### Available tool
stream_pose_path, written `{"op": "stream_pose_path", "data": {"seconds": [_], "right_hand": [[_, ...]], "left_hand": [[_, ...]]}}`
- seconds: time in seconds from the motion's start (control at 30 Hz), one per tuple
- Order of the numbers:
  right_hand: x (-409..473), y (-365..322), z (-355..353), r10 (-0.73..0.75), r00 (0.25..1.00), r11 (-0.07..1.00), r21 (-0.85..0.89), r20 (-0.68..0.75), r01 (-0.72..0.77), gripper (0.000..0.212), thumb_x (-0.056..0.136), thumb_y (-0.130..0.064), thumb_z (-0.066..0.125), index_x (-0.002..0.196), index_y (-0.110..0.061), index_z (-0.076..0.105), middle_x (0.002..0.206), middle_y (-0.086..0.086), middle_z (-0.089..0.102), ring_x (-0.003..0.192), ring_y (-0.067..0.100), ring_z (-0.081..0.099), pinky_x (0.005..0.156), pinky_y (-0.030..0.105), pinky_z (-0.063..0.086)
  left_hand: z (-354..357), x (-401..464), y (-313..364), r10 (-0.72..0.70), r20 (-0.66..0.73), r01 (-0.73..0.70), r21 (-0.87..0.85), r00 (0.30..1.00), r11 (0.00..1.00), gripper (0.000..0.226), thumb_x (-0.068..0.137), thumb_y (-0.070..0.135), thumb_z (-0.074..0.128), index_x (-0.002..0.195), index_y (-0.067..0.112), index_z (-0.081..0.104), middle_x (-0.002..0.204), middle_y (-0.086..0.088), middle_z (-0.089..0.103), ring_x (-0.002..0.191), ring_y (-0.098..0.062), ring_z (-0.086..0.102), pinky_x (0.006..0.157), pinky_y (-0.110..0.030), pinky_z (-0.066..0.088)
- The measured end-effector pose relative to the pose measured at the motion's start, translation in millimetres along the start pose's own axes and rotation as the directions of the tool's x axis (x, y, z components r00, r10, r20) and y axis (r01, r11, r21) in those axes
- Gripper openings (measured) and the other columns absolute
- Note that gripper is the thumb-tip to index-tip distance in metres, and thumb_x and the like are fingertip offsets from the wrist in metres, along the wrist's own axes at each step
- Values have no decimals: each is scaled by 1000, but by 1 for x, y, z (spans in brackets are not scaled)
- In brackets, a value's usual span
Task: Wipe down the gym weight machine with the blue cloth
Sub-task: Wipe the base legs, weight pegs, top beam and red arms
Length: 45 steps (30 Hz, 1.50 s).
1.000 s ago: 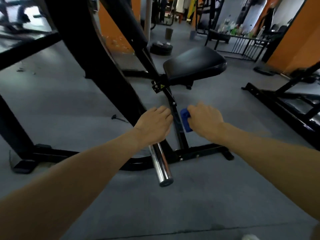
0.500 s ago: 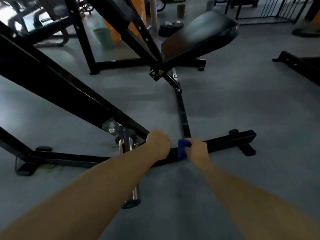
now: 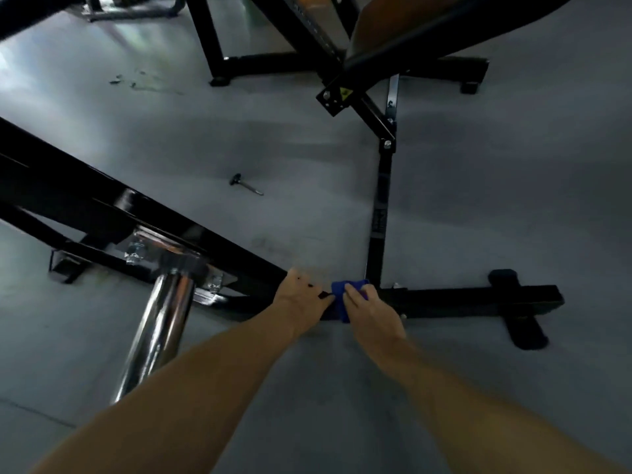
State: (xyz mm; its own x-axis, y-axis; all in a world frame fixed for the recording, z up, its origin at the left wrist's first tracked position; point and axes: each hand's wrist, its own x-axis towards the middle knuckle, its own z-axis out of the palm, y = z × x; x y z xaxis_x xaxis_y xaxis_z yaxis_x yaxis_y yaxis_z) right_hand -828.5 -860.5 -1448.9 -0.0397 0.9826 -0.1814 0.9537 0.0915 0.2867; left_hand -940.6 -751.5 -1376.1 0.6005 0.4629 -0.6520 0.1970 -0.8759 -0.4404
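The black weight machine has a low base bar (image 3: 472, 301) lying on the grey floor, with an upright post (image 3: 379, 213) rising from it to a padded seat (image 3: 427, 32) at the top. A blue cloth (image 3: 340, 299) is draped over the base bar where the post meets it. My right hand (image 3: 367, 311) presses the cloth onto the bar, fingers curled over it. Just left of the cloth, my left hand (image 3: 301, 301) grips the same frame where the slanted black beam (image 3: 102, 206) joins.
A chrome weight peg (image 3: 160, 323) sticks out toward me at the lower left. A small pin (image 3: 246, 184) lies loose on the floor. A black rubber foot (image 3: 519, 309) crosses the bar's right end. More black frames stand at the back.
Both hands have gone down the post to the floor-level base bar, the cloth with them. The view has tilted down and come closer to the floor.
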Motion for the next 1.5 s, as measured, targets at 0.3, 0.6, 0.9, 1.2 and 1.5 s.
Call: {"op": "stream_pose_path", "data": {"seconds": [0.3,0.6,0.9,1.2,1.5], "right_hand": [[24,28,7,-37,998,946,320,-55,53,54,63,-19,89,113,-11,70,110,6,70,100,27,64,81,37,54],[-9,98,26,-134,991,980,147,-25,136,52,98,-15,51,147,-4,38,139,20,48,125,36,46,106,42,37],[-56,194,60,-300,950,951,52,-86,305,79,56,-12,92,131,-15,65,105,16,66,88,30,64,66,34,56],[-168,259,106,275,961,956,102,24,-276,84,55,-8,93,132,-5,61,114,23,56,92,39,54,70,45,58],[-202,211,130,449,870,831,264,202,-490,56,50,5,92,101,5,69,104,22,58,82,38,60,45,40,57]], "left_hand": [[-4,13,16,-41,-69,26,-215,997,976,55,103,29,43,150,1,34,148,-18,44,131,-35,44,114,-49,24],[-16,35,72,-79,26,81,-546,997,834,89,97,27,54,162,14,-6,170,-4,-3,153,-42,8,117,-51,19],[-52,51,112,19,-97,-67,-523,995,850,93,97,18,53,161,22,-14,169,4,-18,156,-27,-10,123,-58,14],[-153,95,187,221,-94,-239,-471,971,849,97,99,25,59,160,29,-16,163,16,-30,153,-29,-21,108,-82,12],[-146,91,195,216,-144,-257,-399,966,880,104,94,23,64,159,22,-18,163,11,-32,153,-26,-24,115,-75,10]]}}
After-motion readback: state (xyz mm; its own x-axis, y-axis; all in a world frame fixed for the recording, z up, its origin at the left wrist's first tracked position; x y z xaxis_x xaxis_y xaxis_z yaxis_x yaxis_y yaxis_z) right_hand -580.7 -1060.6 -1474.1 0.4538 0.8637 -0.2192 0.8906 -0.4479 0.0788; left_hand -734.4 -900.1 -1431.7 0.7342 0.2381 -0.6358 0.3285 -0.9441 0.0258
